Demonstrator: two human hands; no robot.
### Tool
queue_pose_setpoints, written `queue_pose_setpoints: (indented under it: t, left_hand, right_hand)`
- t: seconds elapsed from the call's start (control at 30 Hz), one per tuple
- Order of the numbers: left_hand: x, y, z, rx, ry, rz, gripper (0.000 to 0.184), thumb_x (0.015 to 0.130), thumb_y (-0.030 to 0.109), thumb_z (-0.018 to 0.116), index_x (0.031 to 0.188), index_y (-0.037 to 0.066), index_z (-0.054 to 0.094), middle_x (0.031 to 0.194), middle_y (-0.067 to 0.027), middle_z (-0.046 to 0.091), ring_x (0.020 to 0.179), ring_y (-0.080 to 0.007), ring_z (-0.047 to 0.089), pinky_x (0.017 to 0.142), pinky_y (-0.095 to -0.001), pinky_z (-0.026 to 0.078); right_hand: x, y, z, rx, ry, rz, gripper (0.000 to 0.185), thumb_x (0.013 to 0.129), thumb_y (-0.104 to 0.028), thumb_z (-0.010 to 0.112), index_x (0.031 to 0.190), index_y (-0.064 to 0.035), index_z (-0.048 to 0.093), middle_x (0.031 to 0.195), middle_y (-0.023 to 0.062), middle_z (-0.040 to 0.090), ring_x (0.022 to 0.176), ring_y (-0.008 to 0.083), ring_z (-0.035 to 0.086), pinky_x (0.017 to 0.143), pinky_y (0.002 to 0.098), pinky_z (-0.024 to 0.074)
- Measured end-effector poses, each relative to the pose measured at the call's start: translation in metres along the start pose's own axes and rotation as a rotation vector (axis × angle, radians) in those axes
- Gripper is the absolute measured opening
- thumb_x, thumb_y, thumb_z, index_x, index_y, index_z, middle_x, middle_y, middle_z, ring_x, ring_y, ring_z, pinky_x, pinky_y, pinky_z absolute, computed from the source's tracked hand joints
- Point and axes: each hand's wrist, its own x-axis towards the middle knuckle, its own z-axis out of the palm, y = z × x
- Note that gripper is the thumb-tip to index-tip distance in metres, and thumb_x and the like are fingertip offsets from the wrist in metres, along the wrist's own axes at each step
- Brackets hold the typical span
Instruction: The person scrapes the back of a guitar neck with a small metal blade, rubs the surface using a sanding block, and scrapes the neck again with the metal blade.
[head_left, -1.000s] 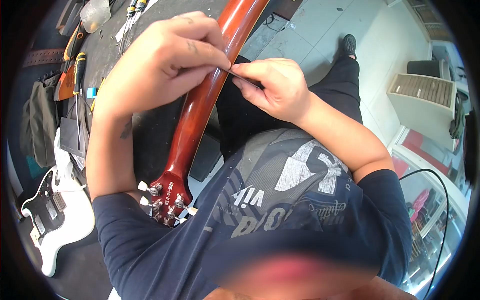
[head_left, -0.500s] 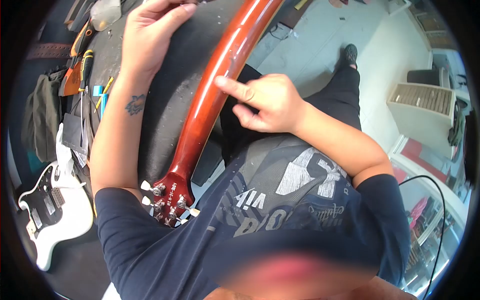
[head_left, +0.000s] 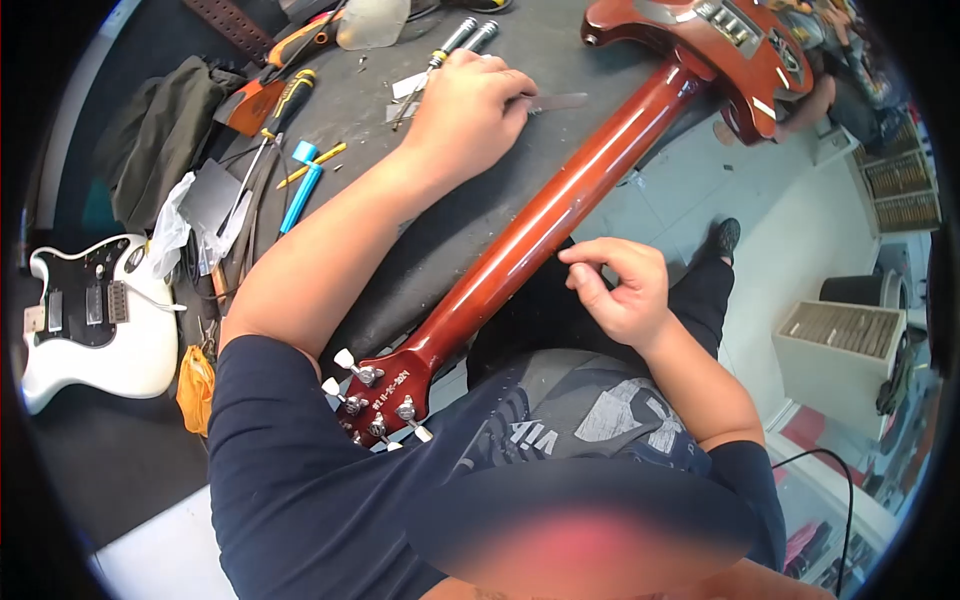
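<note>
A glossy red-brown electric guitar [head_left: 560, 205] lies back side up, running diagonally from its body [head_left: 660, 30] at upper right to the headstock [head_left: 395, 385] with its pale-buttoned tuners. Beyond the neck, over the dark bench, my left hand [head_left: 470, 115] is closed on a thin flat metal strip [head_left: 560, 101] that sticks out to the right. My right hand [head_left: 625, 295] is beside the near edge of the neck, its index finger reaching toward it and the thumb apart. I see nothing in its loosely bent fingers; whether the index tip touches the wood I cannot tell.
Screwdrivers [head_left: 455, 40] lie on the dark bench [head_left: 385, 265] beyond my left hand. Left are another yellow-black screwdriver [head_left: 290, 100], a blue tool [head_left: 300, 198], a dark cloth [head_left: 170, 140] and a white guitar body [head_left: 110, 345]. Another person's arm [head_left: 808, 108] shows at upper right.
The view has shifted, bringing the guitar body and the metal strip into sight. My right index finger has moved off the middle of the neck to its near edge.
</note>
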Motion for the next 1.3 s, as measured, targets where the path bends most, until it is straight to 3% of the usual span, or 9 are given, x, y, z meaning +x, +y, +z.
queue_pose_setpoints:
  t: [0.17,0.23,0.33,0.4,0.47,0.6,0.8,1.13,1.3]
  left_hand:
    - [-0.001,-0.002,0.006,0.01,-0.021,-0.03,0.018,0.092,0.013,0.079,0.11,0.008,0.081,0.101,-0.0071,0.074,0.106,-0.0337,0.065,0.097,-0.0472,0.053]
    - [-0.002,0.001,0.006,0.022,-0.013,-0.045,0.021,0.09,0.013,0.08,0.111,0.009,0.08,0.104,-0.0071,0.074,0.105,-0.0336,0.065,0.097,-0.0481,0.053]
    - [-0.002,0.0,0.009,-0.012,0.016,-0.015,0.021,0.089,0.014,0.081,0.11,0.009,0.08,0.103,-0.0082,0.074,0.106,-0.0335,0.066,0.096,-0.0477,0.053]
    - [-0.001,0.003,0.011,-0.026,-0.009,-0.045,0.019,0.088,0.014,0.082,0.106,0.009,0.08,0.102,-0.0101,0.073,0.106,-0.0346,0.066,0.096,-0.0468,0.053]
    - [0.0,0.001,0.01,-0.023,-0.017,0.002,0.02,0.089,0.015,0.081,0.108,0.007,0.081,0.103,-0.0116,0.076,0.106,-0.0349,0.068,0.098,-0.0461,0.053]
    - [0.002,-0.009,0.014,-0.039,-0.087,0.059,0.022,0.098,0.016,0.075,0.116,0.005,0.08,0.11,-0.014,0.078,0.109,-0.0327,0.074,0.099,-0.0417,0.056]
    - [0.006,-0.001,0.006,-0.028,-0.097,0.041,0.024,0.098,0.019,0.077,0.117,0.005,0.08,0.108,-0.0122,0.078,0.105,-0.0305,0.075,0.097,-0.0397,0.056]
    - [0.006,-0.027,0.019,-0.128,-0.143,0.01,0.02,0.097,0.009,0.076,0.116,0.001,0.078,0.11,-0.0143,0.075,0.111,-0.031,0.072,0.102,-0.0393,0.054]
    - [0.009,0.013,0.002,-0.067,-0.084,-0.013,0.02,0.087,0.008,0.079,0.106,0.001,0.077,0.104,-0.015,0.075,0.104,-0.0351,0.069,0.096,-0.0466,0.054]
  right_hand:
    - [0.008,-0.025,-0.043,0.547,-0.364,0.277,0.013,0.089,-0.006,0.085,0.097,-0.0022,0.076,0.082,0.0074,0.074,0.071,0.0171,0.07,0.067,0.031,0.0547]
    - [0.033,-0.046,-0.058,0.82,-0.913,-0.085,0.044,0.079,-0.035,0.102,0.096,-0.0055,0.074,0.098,0.0101,0.072,0.088,0.0273,0.07,0.078,0.0385,0.0549]
    - [0.026,-0.09,-0.048,0.7,-1.352,-0.199,0.059,0.086,-0.059,0.086,0.094,-0.007,0.06,0.098,0.0107,0.061,0.096,0.0378,0.062,0.082,0.0463,0.0514]
    - [0.016,-0.087,-0.04,0.663,-1.33,-0.341,0.047,0.096,-0.043,0.081,0.086,-0.006,0.054,0.09,0.0122,0.058,0.087,0.0406,0.059,0.076,0.0489,0.0483]
    - [0.025,-0.088,-0.054,0.642,-0.887,-0.35,0.028,0.096,-0.009,0.069,0.075,-0.0035,0.052,0.07,0.0088,0.052,0.068,0.0397,0.056,0.07,0.0495,0.0468]
    - [0.022,-0.098,-0.084,0.329,-0.277,-0.182,0.03,0.092,-0.009,0.072,0.073,-0.0037,0.05,0.069,0.0076,0.049,0.065,0.0357,0.052,0.067,0.047,0.0435]
    - [-0.032,-0.136,-0.069,0.566,-0.678,-0.155,0.034,0.087,-0.009,0.076,0.07,-0.004,0.047,0.066,0.0058,0.044,0.062,0.0297,0.047,0.062,0.0433,0.0386]
    - [0.02,-0.136,-0.055,0.816,-0.463,-0.032,0.044,0.077,-0.008,0.084,0.066,-0.0045,0.042,0.062,0.0028,0.036,0.057,0.0197,0.038,0.055,0.0372,0.0303]
    - [0.032,-0.095,-0.058,0.873,-0.767,-0.144,0.054,0.076,-0.019,0.092,0.064,-0.0055,0.041,0.06,0.003,0.039,0.056,0.0208,0.04,0.053,0.0386,0.0317]
